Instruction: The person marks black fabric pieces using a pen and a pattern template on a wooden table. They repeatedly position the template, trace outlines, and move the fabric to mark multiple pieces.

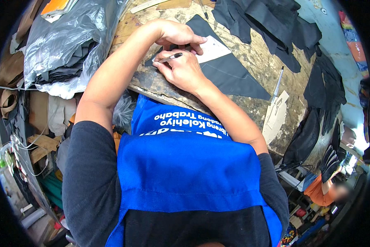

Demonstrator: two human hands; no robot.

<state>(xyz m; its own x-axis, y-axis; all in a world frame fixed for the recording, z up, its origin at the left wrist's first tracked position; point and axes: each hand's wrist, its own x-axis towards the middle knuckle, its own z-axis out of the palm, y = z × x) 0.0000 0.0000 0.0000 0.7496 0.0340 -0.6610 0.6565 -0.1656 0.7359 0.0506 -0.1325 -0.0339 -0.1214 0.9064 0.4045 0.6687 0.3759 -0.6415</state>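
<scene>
A piece of black leather [238,82] lies flat on the worn work table, with a faint pale line on it. On top of it rests a white pattern piece [213,50]. My left hand [177,34] presses down at the pattern's left part, fingers partly stretched, gripping nothing. Just nearer to me, my right hand [183,72] is closed around a silver pen [170,58] with a dark end. The pen's tip points left, close to the leather's left edge. Part of the pattern is hidden beneath my hands.
Black leather scraps [271,24] lie at the table's far right. Another pen [277,82] and pale cut templates [275,115] are on the right. A clear plastic bag [65,53] of dark pieces stands at left. A person in orange [319,191] is at lower right.
</scene>
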